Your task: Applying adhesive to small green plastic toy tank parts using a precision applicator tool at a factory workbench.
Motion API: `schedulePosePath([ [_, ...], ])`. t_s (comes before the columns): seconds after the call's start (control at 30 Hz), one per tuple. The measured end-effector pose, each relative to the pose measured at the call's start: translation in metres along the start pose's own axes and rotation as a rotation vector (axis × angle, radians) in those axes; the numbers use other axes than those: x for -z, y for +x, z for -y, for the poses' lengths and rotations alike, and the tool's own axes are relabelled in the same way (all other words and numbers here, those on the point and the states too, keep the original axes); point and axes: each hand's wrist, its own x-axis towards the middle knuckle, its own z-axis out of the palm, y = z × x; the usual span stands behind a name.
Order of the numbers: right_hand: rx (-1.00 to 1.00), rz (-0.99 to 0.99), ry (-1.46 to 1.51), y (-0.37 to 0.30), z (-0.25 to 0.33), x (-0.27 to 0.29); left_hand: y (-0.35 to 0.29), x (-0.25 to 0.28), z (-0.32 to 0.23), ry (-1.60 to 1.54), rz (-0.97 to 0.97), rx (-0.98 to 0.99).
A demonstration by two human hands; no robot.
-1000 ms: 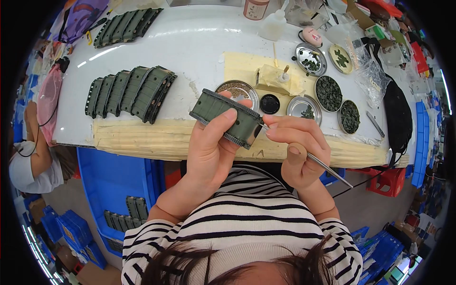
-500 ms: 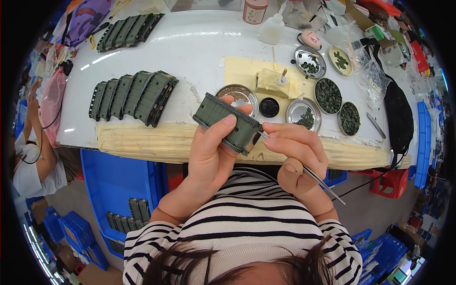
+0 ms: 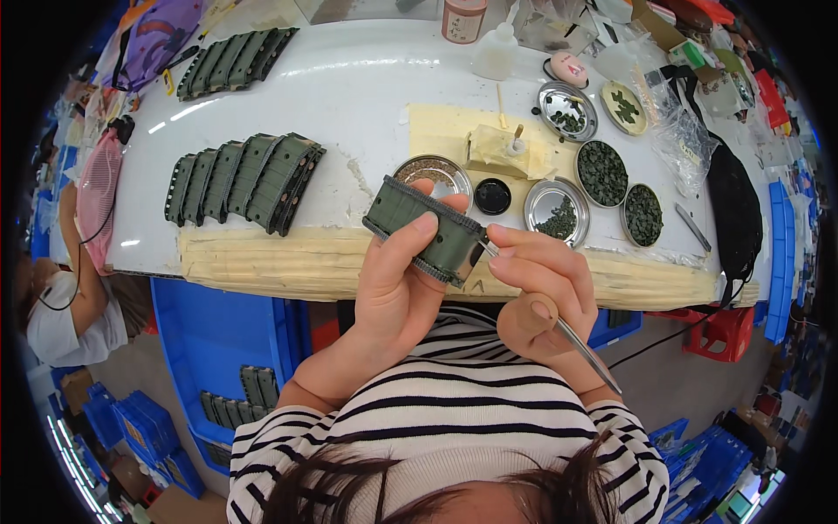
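My left hand (image 3: 397, 271) is closed round a dark green plastic part (image 3: 428, 229), a curved rectangular piece with ridged edges and brownish patches. The thumb presses on its face. In my right hand (image 3: 550, 293) are metal tweezers (image 3: 589, 356), their tips touching or very near the part's right end. Whether the tips pinch anything is too small to tell. A finger of the right hand wears a tan covering (image 3: 531, 316). Just beyond the part stand a metal dish of brownish bits (image 3: 434, 166) and a round black lid or pot (image 3: 492, 196).
Similar green parts stand in rows on the left of the table (image 3: 244, 182) and farther back (image 3: 237, 61). Dishes of small green pieces (image 3: 602, 173) are at the right, beside another pair of tweezers (image 3: 692, 229). A blue bin (image 3: 218, 336) sits below left. Another person's arm (image 3: 78, 271) shows at far left.
The green part has shifted slightly to the right and down in view. The back end of the tweezers has swung a little left and down, with the right hand still gripping them.
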Motion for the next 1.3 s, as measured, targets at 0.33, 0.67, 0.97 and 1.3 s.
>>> schedulePosePath([
  [0.33, 0.05, 0.012, 0.099, -0.001, -0.005, 0.003, -0.001, -0.003, -0.003, 0.038, -0.001, 0.002],
  [0.67, 0.035, 0.092, 0.073, 0.002, -0.001, 0.009, -0.001, -0.003, -0.004, 0.047, 0.001, 0.012],
  [0.97, 0.031, 0.012, 0.053, -0.003, -0.002, 0.001, 0.0, -0.001, -0.002, 0.037, 0.003, 0.016],
  [1.3, 0.012, -0.046, 0.05, -0.007, -0.003, -0.003, 0.0, 0.001, 0.002, 0.025, -0.006, 0.015],
])
